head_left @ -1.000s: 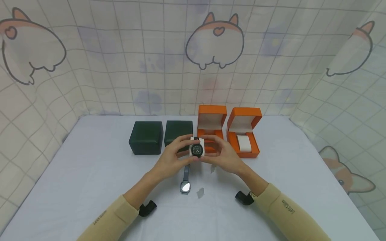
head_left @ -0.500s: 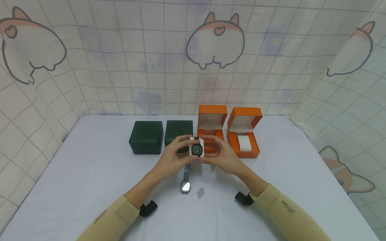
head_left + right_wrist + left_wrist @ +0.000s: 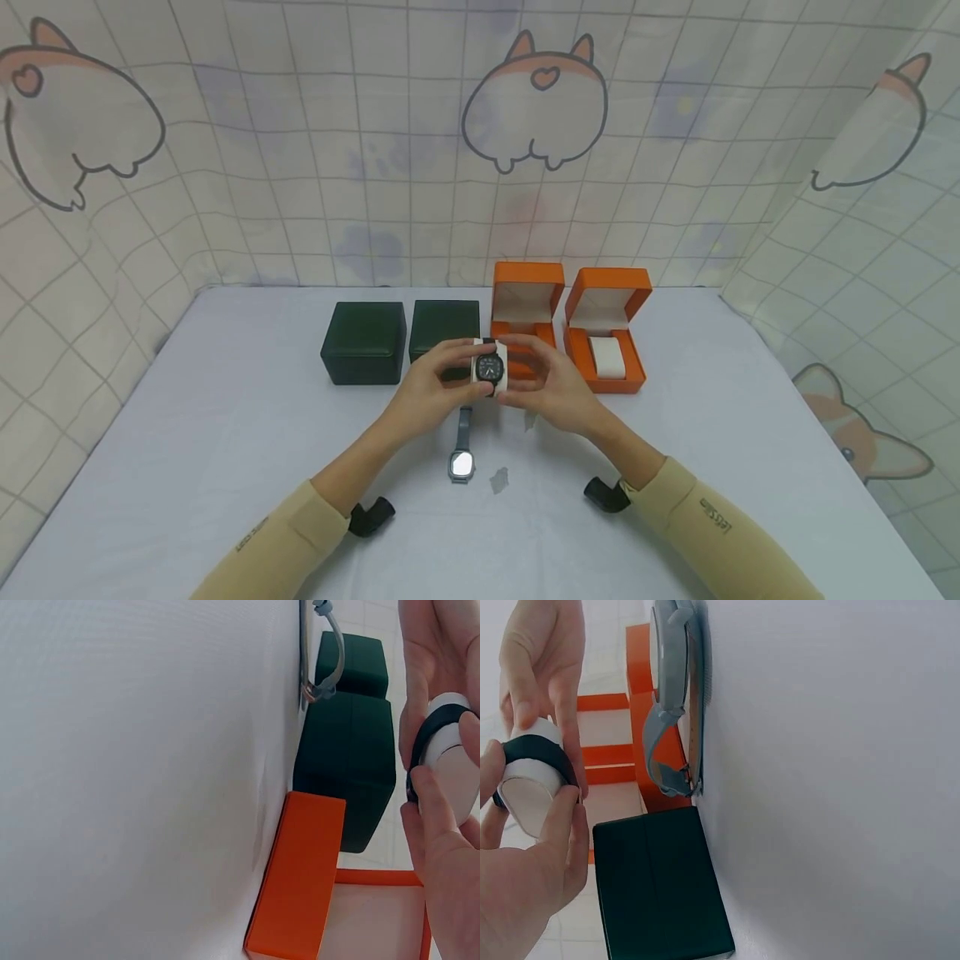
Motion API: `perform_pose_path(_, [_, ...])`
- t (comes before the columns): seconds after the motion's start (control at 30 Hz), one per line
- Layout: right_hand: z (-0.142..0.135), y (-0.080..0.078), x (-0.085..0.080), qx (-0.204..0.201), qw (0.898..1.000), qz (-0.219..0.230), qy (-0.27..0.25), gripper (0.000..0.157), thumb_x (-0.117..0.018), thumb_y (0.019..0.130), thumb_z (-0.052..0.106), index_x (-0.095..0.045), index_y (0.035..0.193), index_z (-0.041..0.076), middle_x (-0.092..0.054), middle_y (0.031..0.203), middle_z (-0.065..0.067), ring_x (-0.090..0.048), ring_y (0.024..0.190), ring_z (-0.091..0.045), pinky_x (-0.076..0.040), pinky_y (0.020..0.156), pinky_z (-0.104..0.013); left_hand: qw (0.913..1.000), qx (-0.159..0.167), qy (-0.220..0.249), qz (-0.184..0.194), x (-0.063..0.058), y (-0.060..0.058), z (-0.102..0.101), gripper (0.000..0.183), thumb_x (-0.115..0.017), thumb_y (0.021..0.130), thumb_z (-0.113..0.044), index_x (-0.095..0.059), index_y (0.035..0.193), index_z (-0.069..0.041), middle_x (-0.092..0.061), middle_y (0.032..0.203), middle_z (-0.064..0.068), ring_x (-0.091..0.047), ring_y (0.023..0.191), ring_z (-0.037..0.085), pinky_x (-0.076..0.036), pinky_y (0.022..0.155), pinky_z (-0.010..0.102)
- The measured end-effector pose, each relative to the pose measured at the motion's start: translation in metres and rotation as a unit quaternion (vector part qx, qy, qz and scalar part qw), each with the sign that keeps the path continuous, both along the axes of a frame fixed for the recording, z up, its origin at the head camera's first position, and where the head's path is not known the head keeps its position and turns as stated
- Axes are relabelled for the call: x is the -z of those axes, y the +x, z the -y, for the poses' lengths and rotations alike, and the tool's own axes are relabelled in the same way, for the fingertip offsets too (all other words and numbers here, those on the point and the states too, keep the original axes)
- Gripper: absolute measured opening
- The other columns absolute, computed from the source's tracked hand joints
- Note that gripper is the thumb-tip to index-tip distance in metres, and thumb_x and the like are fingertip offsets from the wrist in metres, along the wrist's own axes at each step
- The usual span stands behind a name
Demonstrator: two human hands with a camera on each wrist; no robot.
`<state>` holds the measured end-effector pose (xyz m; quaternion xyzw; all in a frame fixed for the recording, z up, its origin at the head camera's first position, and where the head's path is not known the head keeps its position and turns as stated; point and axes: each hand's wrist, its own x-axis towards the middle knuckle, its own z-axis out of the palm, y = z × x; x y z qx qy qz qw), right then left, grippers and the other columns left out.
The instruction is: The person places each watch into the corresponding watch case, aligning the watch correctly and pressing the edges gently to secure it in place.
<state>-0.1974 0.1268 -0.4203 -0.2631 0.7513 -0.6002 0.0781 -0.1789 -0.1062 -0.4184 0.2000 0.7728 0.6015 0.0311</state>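
A black wristwatch (image 3: 490,367) with a dark strap is wrapped round a white cushion (image 3: 529,799), held raised over the table. My left hand (image 3: 431,390) grips it from the left, thumb near the lower edge of the dial. From the right, my right hand (image 3: 551,387) holds the same cushion and strap between thumb and fingers. The right wrist view shows the dark strap (image 3: 435,729) round the cushion, with fingertips on it. Below the hands, a blue-grey wristwatch (image 3: 461,465) lies on the table, its strap partly fastened or looped.
Two closed dark green boxes (image 3: 363,342) stand at the back left of the table (image 3: 225,467). To their right are two open orange boxes (image 3: 609,279); the rightmost holds a white cushion (image 3: 607,358). A small grey patch (image 3: 499,480) lies near the grey watch.
My left hand and its thumb have shifted very slightly, and the black watch with its cushion has risen a touch. The boxes and the grey watch have not moved.
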Motion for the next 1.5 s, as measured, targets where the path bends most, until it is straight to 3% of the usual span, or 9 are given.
perform_pose_path(0.47, [0.0,-0.001,0.002,0.008,1.0,-0.003,0.005,0.072,-0.08,0.086,-0.005,-0.05,0.149,0.015,-0.047,0.151,-0.006,-0.054,0.133,-0.03,-0.053,0.097,-0.035,0.999,-0.025,-0.03,0.021,0.001,-0.002,-0.003,0.053,-0.083,0.089,-0.023,-0.065,0.138,-0.034,-0.053,0.145,-0.004,-0.061,0.12,0.025,-0.058,0.089,0.037])
perform_pose_path(0.8, [0.0,-0.001,0.003,0.003,1.0,-0.01,-0.007,0.073,-0.078,0.085,-0.01,-0.048,0.149,0.009,-0.046,0.152,-0.01,-0.046,0.139,-0.038,-0.053,0.099,-0.035,0.9976,-0.035,-0.046,0.039,-0.001,-0.004,-0.004,0.052,-0.085,0.088,-0.026,-0.068,0.135,-0.036,-0.057,0.14,-0.002,-0.062,0.117,0.023,-0.059,0.085,0.038])
perform_pose_path(1.07, [-0.001,-0.001,0.004,0.006,1.0,-0.011,-0.002,0.072,-0.078,0.085,-0.011,-0.049,0.148,0.009,-0.046,0.152,-0.007,-0.049,0.137,-0.033,-0.053,0.097,-0.033,0.9978,-0.033,-0.032,0.047,-0.003,-0.005,-0.007,0.05,-0.083,0.09,-0.026,-0.067,0.136,-0.036,-0.059,0.137,-0.002,-0.062,0.114,0.025,-0.059,0.086,0.038])
perform_pose_path(1.4, [-0.005,0.001,0.0,0.019,0.997,-0.05,0.058,0.074,-0.082,0.086,-0.001,-0.047,0.15,0.008,-0.048,0.151,-0.005,-0.049,0.137,-0.028,-0.052,0.1,-0.033,0.9977,-0.031,-0.024,0.056,-0.005,-0.001,-0.009,0.054,-0.085,0.087,-0.023,-0.067,0.138,-0.031,-0.056,0.142,0.002,-0.061,0.118,0.027,-0.059,0.086,0.039])
perform_pose_path(1.5, [-0.006,0.002,-0.002,0.025,0.994,-0.068,0.082,0.075,-0.083,0.085,0.0,-0.047,0.15,0.007,-0.05,0.15,-0.006,-0.048,0.137,-0.027,-0.05,0.103,-0.041,0.9976,-0.027,-0.021,0.06,-0.005,-0.001,-0.01,0.055,-0.085,0.087,-0.022,-0.067,0.139,-0.03,-0.054,0.145,0.003,-0.06,0.121,0.028,-0.059,0.086,0.039])
